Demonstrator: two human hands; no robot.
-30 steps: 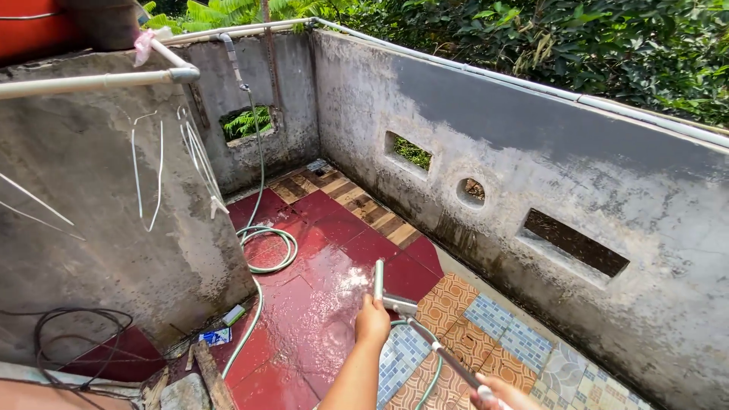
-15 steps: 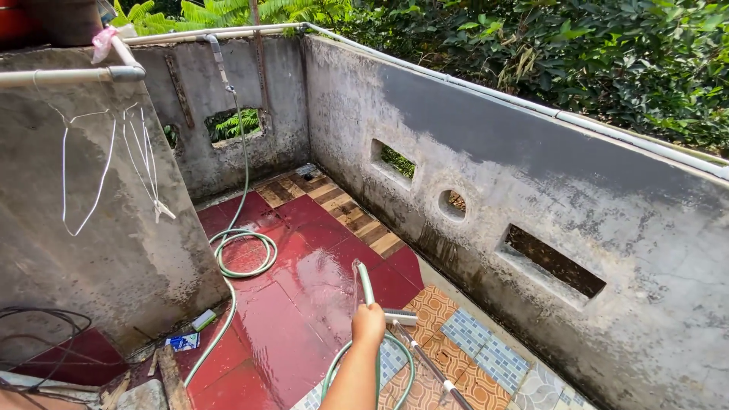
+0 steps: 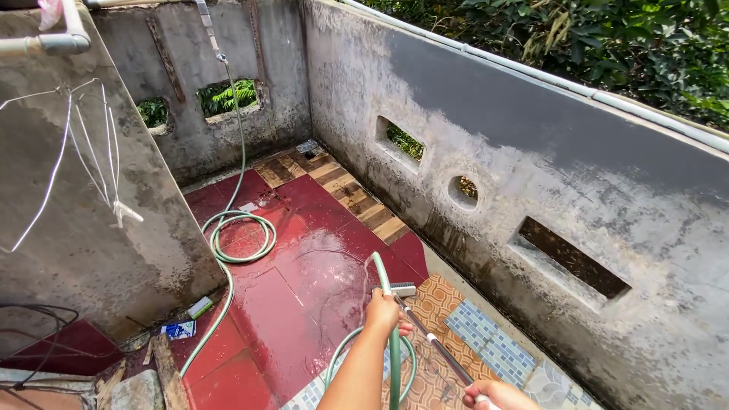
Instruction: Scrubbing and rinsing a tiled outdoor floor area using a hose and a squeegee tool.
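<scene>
My left hand [image 3: 384,311] grips a green hose [image 3: 394,357] near its end. The hose tip [image 3: 376,262] points away from me and water splashes onto the wet red floor tiles [image 3: 304,288]. My right hand [image 3: 495,395], at the bottom edge, holds the handle of a long brush [image 3: 440,351]. The brush head [image 3: 403,289] rests on the floor just right of my left hand. A loop of the hose lies under my left forearm.
More hose lies coiled [image 3: 243,237] on the red tiles and runs up the far wall. A grey concrete wall [image 3: 531,175] with openings closes the right side. Wire hangers [image 3: 99,159] hang on the left wall; black cable [image 3: 38,326] and scraps [image 3: 182,328] lie at its foot.
The view has tilted down and swung left. My right hand, out of view half a second ago, is back at the bottom edge on the brush handle. The hose tip has shifted slightly right.
</scene>
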